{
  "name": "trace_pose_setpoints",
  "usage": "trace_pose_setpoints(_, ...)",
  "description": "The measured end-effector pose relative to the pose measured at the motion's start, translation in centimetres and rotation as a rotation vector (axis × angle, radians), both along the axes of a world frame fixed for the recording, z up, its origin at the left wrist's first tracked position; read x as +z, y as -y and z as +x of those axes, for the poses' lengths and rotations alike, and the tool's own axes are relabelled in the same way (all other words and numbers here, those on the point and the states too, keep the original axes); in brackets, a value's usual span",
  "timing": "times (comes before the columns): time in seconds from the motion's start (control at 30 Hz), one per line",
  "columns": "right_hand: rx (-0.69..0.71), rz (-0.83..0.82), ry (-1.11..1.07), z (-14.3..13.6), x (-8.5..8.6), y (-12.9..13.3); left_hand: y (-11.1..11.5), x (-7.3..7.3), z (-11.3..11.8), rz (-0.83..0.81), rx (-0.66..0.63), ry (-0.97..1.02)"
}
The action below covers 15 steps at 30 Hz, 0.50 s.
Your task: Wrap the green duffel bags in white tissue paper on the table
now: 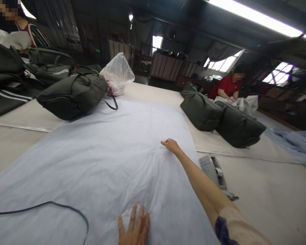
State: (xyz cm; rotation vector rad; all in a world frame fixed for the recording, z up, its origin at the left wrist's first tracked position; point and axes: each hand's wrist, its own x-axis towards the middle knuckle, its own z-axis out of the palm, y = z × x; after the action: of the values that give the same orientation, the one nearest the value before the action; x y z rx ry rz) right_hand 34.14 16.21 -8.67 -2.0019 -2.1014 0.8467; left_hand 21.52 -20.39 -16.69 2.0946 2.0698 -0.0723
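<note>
A large, whitish translucent plastic sheet (91, 163) covers the middle of the table in front of me; I cannot tell whether it is one layer or a flat bag. My left hand (135, 226) lies on it at the bottom of the view, palm down with fingers spread. Farther up and to the right, my right hand (171, 144) is closed in a pinch at the sheet, arm stretched out. Creases run through the plastic between the two hands. A thin dark cord (51, 203) curves across the sheet at the lower left.
A grey tape-gun-like device (214, 172) lies right of my forearm. Dark green bags stand at the left (76, 95) and right (202, 110). Behind the left ones is a clear plastic bag (119, 73). A person in red (225, 86) handles pale material; another person (37, 35) is far left.
</note>
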Motion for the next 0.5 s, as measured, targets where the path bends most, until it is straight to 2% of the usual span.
trace_pose_setpoints(0.13, 0.040, -0.102, -0.260, 1.5, 0.1, 1.2, -0.2, 0.7, 0.0, -0.100, -0.005, 0.021)
trace_pose_setpoints(0.27, 0.197, -0.205, -0.463, 1.7, 0.5, 2.2, -0.2, 1.1, -0.3, -0.128, -0.013, 0.048)
trace_pose_setpoints(0.4, 0.346, -0.322, -0.518, 0.9, 1.0, 2.3, 0.0, 1.5, -0.6, -0.149, -0.053, 0.064)
trace_pose_setpoints(0.5, 0.383, -0.339, -0.491, -0.3, 0.9, 1.5, 0.1, 1.9, -0.7, -0.153, -0.059, 0.070)
